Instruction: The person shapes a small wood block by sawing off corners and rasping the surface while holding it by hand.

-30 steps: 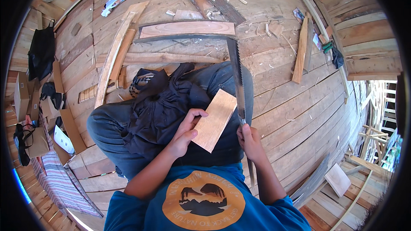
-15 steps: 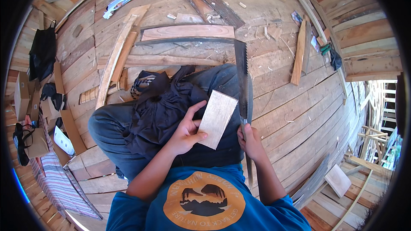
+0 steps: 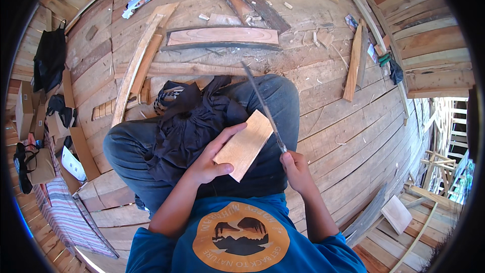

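Note:
My left hand [image 3: 211, 161] grips a small rectangular wooden block [image 3: 244, 144] above my lap, thumb on its near face and fingers along its left side. In my right hand [image 3: 296, 170] is the handle end of a long blade [image 3: 263, 102], seen nearly edge-on; its teeth do not show clearly at this angle. The blade slants up and to the left, passing close by the block's upper right corner. Whether blade and block touch, I cannot tell. Bunched dark cloth [image 3: 189, 126] lies across my crossed legs, left of the block.
Planks [image 3: 222, 36] and bark-edged pieces [image 3: 265, 11] lie ahead on the board floor [image 3: 348, 136]. Long strips [image 3: 139, 65] stand to the left, with cardboard boxes [image 3: 83, 154] beyond them. Another board [image 3: 353, 63] lies at the right, and wood chips are scattered about.
The saw blade has swung from upright to a leftward slant and turned, so its toothed flat side no longer shows. My left hand has tilted the block and shifted it slightly left.

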The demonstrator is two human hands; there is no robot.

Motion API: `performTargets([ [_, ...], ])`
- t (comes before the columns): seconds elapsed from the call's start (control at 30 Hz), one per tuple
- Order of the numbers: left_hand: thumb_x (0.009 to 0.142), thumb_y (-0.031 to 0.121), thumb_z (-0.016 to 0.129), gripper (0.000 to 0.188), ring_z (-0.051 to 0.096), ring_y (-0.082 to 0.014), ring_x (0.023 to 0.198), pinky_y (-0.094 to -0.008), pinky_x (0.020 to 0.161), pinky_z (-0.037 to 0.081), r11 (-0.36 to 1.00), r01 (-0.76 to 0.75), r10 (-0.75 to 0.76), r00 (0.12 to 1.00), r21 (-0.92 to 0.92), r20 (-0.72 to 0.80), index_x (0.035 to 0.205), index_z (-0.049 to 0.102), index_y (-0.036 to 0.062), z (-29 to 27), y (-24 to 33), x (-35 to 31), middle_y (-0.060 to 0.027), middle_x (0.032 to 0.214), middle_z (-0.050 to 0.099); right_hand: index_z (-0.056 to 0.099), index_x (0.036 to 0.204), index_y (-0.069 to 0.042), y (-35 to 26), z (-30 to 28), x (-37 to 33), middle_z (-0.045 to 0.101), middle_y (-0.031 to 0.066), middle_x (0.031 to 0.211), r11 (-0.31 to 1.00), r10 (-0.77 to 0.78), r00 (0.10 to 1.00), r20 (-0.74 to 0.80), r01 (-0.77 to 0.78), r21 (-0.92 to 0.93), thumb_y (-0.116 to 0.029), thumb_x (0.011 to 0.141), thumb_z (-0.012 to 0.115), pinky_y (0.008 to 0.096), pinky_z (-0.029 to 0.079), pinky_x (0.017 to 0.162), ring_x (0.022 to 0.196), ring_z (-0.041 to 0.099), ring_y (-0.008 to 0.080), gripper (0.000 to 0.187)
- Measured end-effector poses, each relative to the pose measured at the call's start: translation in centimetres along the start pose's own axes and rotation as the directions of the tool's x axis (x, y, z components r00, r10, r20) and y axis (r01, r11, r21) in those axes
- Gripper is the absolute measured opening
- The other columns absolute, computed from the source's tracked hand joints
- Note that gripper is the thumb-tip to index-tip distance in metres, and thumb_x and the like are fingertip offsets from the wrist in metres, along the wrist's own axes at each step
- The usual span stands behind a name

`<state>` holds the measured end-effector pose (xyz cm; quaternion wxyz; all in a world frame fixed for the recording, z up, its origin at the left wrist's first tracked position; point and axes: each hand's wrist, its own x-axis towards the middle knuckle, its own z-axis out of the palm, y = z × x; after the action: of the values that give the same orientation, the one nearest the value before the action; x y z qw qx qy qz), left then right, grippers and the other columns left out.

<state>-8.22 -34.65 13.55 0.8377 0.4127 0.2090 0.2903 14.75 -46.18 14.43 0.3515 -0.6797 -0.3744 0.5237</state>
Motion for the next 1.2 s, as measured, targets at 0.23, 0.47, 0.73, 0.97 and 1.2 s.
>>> performTargets([
  [0.23, 0.068, 0.056, 0.08, 0.098, 0.052, -0.0149, 0.114, -0.029, 0.095, 0.043, 0.992, -0.121, 0.117, 0.986, -0.025, -0.119, 0.137, 0.036, 0.0019, 0.5, -0.7, 1.6, -0.0074, 0.122, 0.051, 0.057, 0.078, 0.003, -2.2, 1.0, -0.4, 0.045, 0.0147, 0.056, 0.98, -0.041, 0.999, 0.006, 0.042, -0.197, -0.033, 0.097, 0.052, 0.0368, 0.038, 0.052, 0.052, 0.045, 0.019, 0.041],
  [0.47, 0.072, 0.061, 0.074, 0.088, 0.054, -0.0145, 0.108, -0.0297, 0.092, 0.046, 0.993, -0.106, 0.091, 0.966, -0.049, -0.243, 0.129, 0.036, 0.0054, 1.8, -1.6, 2.5, -0.0063, 0.114, 0.051, 0.057, 0.074, 0.003, -1.8, 1.5, 0.1, 0.051, 0.0222, 0.057, 0.948, -0.026, 0.997, -0.076, 0.0, -0.317, -0.035, 0.096, 0.052, 0.0429, 0.041, 0.052, 0.054, 0.055, 0.0376, 0.044],
  [0.73, 0.071, 0.076, 0.062, 0.095, 0.059, -0.0203, 0.101, -0.0345, 0.079, 0.052, 0.999, -0.042, 0.034, 0.957, -0.021, -0.289, 0.131, 0.033, 0.0086, 2.9, -3.0, 1.6, -0.0119, 0.115, 0.051, 0.057, 0.073, 0.003, -2.5, 0.9, 1.5, 0.054, 0.0242, 0.06, 0.894, 0.074, 0.976, -0.205, -0.156, -0.42, -0.039, 0.095, 0.053, 0.0454, 0.044, 0.054, 0.06, 0.058, 0.0433, 0.048],
  [0.97, 0.087, 0.068, 0.047, 0.073, 0.062, -0.0214, 0.084, -0.033, 0.07, 0.052, 0.972, -0.191, 0.126, 0.918, -0.14, -0.377, 0.125, 0.032, 0.0079, 2.7, -4.0, 2.4, -0.0149, 0.106, 0.055, 0.056, 0.072, 0.002, -2.6, 2.1, 0.5, 0.053, 0.0249, 0.06, 0.901, -0.059, 0.994, -0.093, 0.013, -0.433, -0.04, 0.093, 0.056, 0.0472, 0.043, 0.053, 0.06, 0.056, 0.0458, 0.047],
  [1.2, 0.084, 0.076, 0.041, 0.085, 0.058, -0.0236, 0.093, -0.0358, 0.069, 0.048, 0.981, -0.128, 0.049, 0.888, -0.144, -0.456, 0.133, 0.035, 0.0066, 2.6, -4.0, 2.4, -0.0123, 0.11, 0.053, 0.056, 0.072, 0.001, -4.0, 2.4, 0.1, 0.053, 0.0241, 0.058, 0.857, -0.091, 0.991, -0.103, 0.026, -0.515, -0.04, 0.093, 0.056, 0.0476, 0.043, 0.053, 0.061, 0.057, 0.0457, 0.046],
])
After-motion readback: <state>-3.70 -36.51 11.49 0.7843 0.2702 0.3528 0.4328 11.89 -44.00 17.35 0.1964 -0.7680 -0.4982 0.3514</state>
